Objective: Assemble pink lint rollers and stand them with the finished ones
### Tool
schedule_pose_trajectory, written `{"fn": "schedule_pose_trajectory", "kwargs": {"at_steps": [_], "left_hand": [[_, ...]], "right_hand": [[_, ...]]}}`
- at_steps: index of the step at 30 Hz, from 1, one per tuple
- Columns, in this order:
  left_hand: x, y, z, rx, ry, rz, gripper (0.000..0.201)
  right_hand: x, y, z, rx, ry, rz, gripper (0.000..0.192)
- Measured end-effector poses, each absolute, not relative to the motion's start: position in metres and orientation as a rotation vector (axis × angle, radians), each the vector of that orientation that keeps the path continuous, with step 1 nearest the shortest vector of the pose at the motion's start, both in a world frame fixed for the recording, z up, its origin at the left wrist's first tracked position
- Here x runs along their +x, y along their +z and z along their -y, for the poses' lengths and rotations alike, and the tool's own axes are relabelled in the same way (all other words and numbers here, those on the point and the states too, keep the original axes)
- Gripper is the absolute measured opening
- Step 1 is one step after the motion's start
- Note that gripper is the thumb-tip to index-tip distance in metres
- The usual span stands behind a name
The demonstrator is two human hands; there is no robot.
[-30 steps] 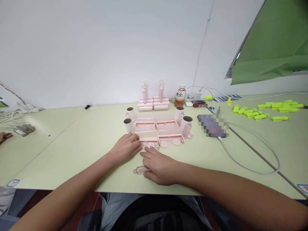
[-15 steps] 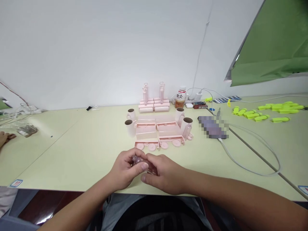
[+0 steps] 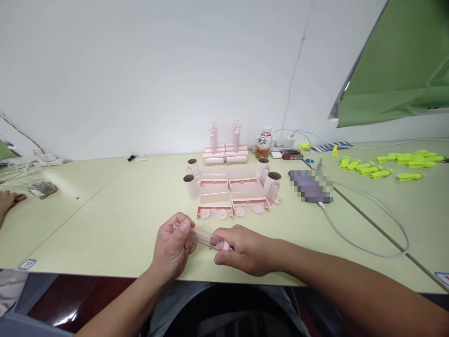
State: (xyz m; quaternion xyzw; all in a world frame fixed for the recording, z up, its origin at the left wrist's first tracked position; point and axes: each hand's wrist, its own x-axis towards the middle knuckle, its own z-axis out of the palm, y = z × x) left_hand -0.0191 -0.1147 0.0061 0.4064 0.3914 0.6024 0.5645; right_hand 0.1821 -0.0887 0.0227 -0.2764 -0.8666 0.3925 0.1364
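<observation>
Over the table's front edge, my left hand (image 3: 172, 243) is closed round one end of a clear plastic tube (image 3: 201, 236), its thumb on top. The fingers of my right hand (image 3: 247, 250) grip a pale pink end piece (image 3: 225, 245) at the tube's other end; whether it sits inside the tube or just against it, I cannot tell. Beyond my hands lie pink trays (image 3: 250, 203) with round discs and clear covers (image 3: 213, 193). White rolls with brown cores (image 3: 191, 188) stand on both sides, and small clear bottles (image 3: 272, 192) are beside them.
Pink boxes (image 3: 236, 160) with upright tubes (image 3: 236, 139) stand by the wall, next to a drink bottle (image 3: 264, 142). To the right are a blurred phone (image 3: 308, 186), its white cable (image 3: 336, 231) and several yellow-green pieces (image 3: 380, 173). Another person's hand (image 3: 10, 201) rests at far left.
My hands have drawn apart, the left one moving left and the right one slightly right. More of the clear tube now shows between them, along with the pink end piece.
</observation>
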Motion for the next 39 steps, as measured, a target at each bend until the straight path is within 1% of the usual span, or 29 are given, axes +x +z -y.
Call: {"fn": "schedule_pose_trajectory", "kwargs": {"at_steps": [7, 10, 13, 15, 17, 18, 20, 22, 25, 29, 32, 33, 35, 37, 39], "left_hand": [[-0.009, 0.007, 0.117, 0.825, 1.481, -0.929, 0.041], [-0.008, 0.006, 0.115, 0.764, 1.487, -0.955, 0.038], [-0.018, 0.004, 0.107, 0.677, 1.582, -0.981, 0.033], [-0.032, 0.002, 0.099, 0.72, 1.696, -1.029, 0.03], [-0.05, 0.003, 0.089, 0.862, 1.762, -1.139, 0.026], [-0.059, 0.005, 0.083, 0.95, 1.762, -1.217, 0.024], [-0.075, 0.011, 0.07, 1.135, 1.687, -1.429, 0.023], [-0.084, 0.017, 0.055, 1.32, 1.536, -1.641, 0.023], [-0.086, 0.021, 0.033, 1.579, 1.316, -1.769, 0.026], [-0.082, 0.017, 0.009, 1.745, 1.108, -1.751, 0.032], [-0.081, 0.011, 0.001, 1.814, 1.061, -1.753, 0.033], [-0.082, 0.009, 0.0, 1.839, 1.054, -1.748, 0.033], [-0.084, 0.004, 0.0, 1.881, 1.039, -1.728, 0.032], [-0.087, -0.002, 0.001, 1.906, 1.018, -1.707, 0.03], [-0.09, -0.007, 0.002, 1.921, 0.994, -1.691, 0.03]], "right_hand": [[0.181, 0.015, 0.087, -0.787, 0.945, 2.588, 0.039], [0.181, 0.011, 0.092, -0.723, 0.896, 2.593, 0.036], [0.182, 0.014, 0.1, -0.564, 0.966, 2.502, 0.03], [0.183, 0.02, 0.103, -0.519, 1.054, 2.389, 0.031], [0.184, 0.025, 0.103, -0.604, 1.093, 2.305, 0.029], [0.184, 0.026, 0.101, -0.695, 1.083, 2.289, 0.023], [0.184, 0.027, 0.095, -0.898, 1.025, 2.295, 0.011], [0.182, 0.026, 0.087, -1.023, 0.975, 2.317, 0.01], [0.175, 0.024, 0.071, -0.967, 0.891, 2.321, 0.019], [0.156, 0.029, 0.042, -0.873, 0.78, 2.389, 0.031], [0.137, 0.033, 0.02, -1.003, 0.761, 2.359, 0.038], [0.131, 0.034, 0.014, -1.077, 0.711, 2.341, 0.038], [0.119, 0.034, 0.004, -1.205, 0.51, 2.329, 0.033], [0.11, 0.032, -0.002, -1.272, 0.308, 2.408, 0.022], [0.103, 0.029, -0.006, -1.281, 0.201, 2.541, 0.014]]}}
